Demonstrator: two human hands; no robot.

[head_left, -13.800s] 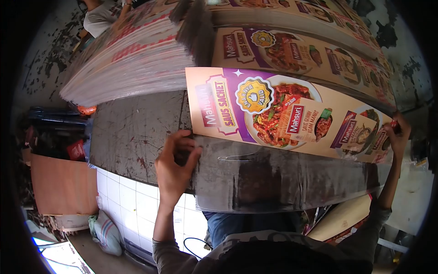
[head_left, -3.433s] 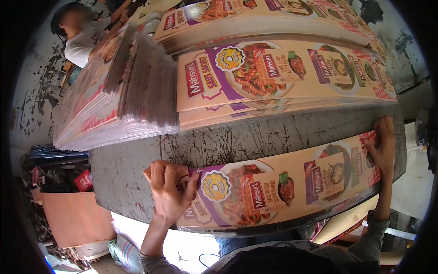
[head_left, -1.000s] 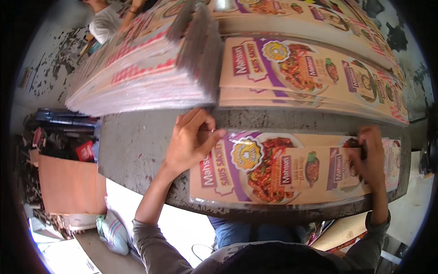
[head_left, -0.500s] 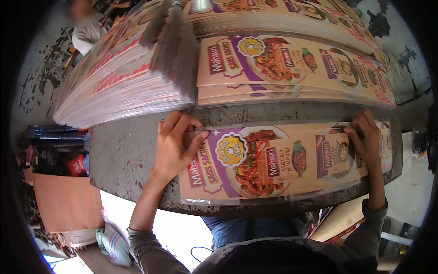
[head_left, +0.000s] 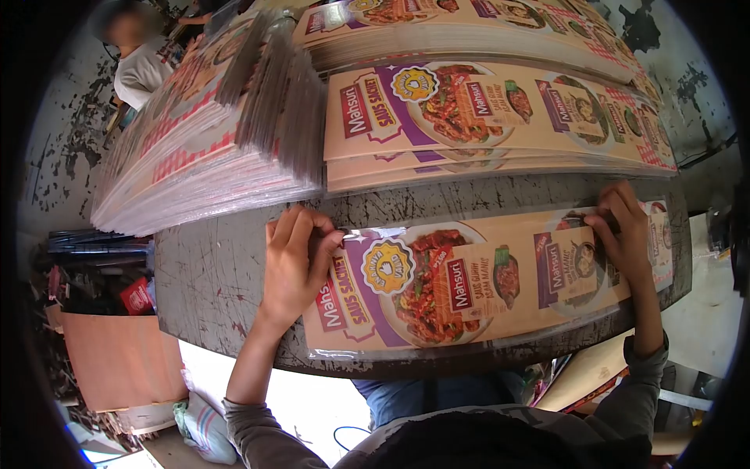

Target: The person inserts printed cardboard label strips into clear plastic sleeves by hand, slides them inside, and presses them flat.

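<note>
Studying the long Mahsuri "Saus Sachet" display card [head_left: 488, 285] from my remote post, I find it flat on the scratched tabletop [head_left: 211, 285], nearer the wearer than the stack of matching cards [head_left: 500, 109]. Clear film [head_left: 336, 354] shows along its near edge. The left hand [head_left: 291, 264] appears to pinch the far left corner, thumb against fingers; the right hand [head_left: 629, 234] curls at the far edge near the other end, but I can't tell whether it grips. I judge the card light, bendy, easily creased and slick; I'd favour both ends, fingertips only.
</note>
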